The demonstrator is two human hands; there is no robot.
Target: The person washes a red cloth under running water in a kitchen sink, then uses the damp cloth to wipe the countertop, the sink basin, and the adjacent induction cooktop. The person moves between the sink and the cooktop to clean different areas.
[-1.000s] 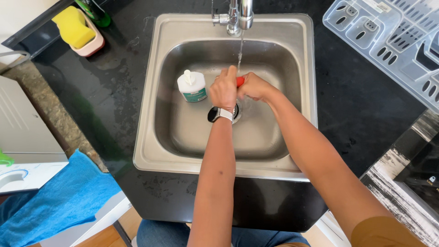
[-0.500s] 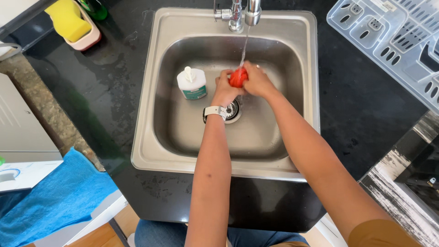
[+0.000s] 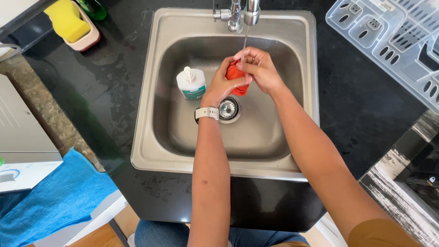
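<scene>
Both your hands are over the sink (image 3: 145,137), right under the tap (image 3: 250,11). Your left hand (image 3: 219,87) cups the red-orange cloth (image 3: 236,78) from below and behind, grip closed around it. Your right hand (image 3: 259,69) pinches its top edge, fingers together on the fabric. The thin stream of water (image 3: 245,40) lands right where the two hands meet, so holding the cloth high and bunched keeps it in the flow and the runoff falls straight to the drain (image 3: 227,110) beneath. A pale watch (image 3: 207,112) sits on your left wrist, just clear of the stream.

Packages: one white pump bottle (image 3: 191,83) with a teal label band stands upright on the sink floor, left of your hands, apart from them, pump head pointing up. Print too small to tell.

On the black counter (image 3: 96,105), far left corner: a yellow sponge (image 3: 66,19) in a pink holder (image 3: 84,41), a green bottle (image 3: 93,8) just behind it. Clear plastic dish rack (image 3: 388,32) to the right of the sink. Blue towel (image 3: 50,201) lies low left, off the counter.
</scene>
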